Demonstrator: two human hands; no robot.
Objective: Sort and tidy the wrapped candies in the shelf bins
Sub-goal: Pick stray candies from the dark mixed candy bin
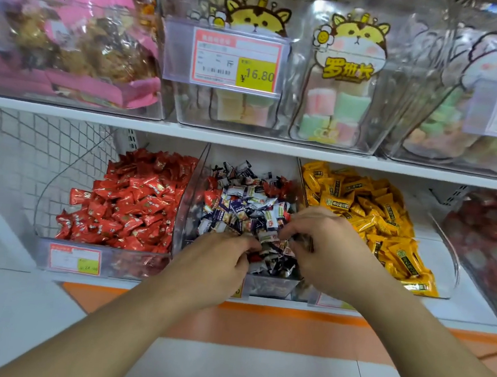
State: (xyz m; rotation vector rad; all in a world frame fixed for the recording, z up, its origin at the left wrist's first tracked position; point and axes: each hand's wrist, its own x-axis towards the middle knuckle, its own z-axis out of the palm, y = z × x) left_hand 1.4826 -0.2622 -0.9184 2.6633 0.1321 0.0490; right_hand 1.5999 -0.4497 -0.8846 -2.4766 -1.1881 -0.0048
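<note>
White floor tiles and an orange strip [259, 324] fill the near ground below the lower shelf [410, 318], whose front edge runs across the view. Both bare forearms reach up from the bottom edge into the middle bin [195, 183], a clear open-fronted container. The left hand [219, 264] lies at the bin's front lip with fingers curled down into the dark-and-white wrapped candies [248, 209]; the right hand [323, 246] sits just beside it, fingers curled, pinching among the same wrappers. Which single pieces either hand grips is hidden by the fingers and the heap. The hands nearly meet, leaving little room between them; open candy surface remains behind them toward the bin's back.

A few red wrappers lie mixed into this heap near its back. Left of it stands a bin of red candies [128, 205], right of it a bin of yellow candies [368, 214], each wall touching its neighbour. At the right edge another bin with reddish contents [489, 239] is cut off and blurred.

Above, the upper shelf carries clear bins of bagged sweets, with a price tag [237, 62] reading 16.80; smaller print is illegible.
</note>
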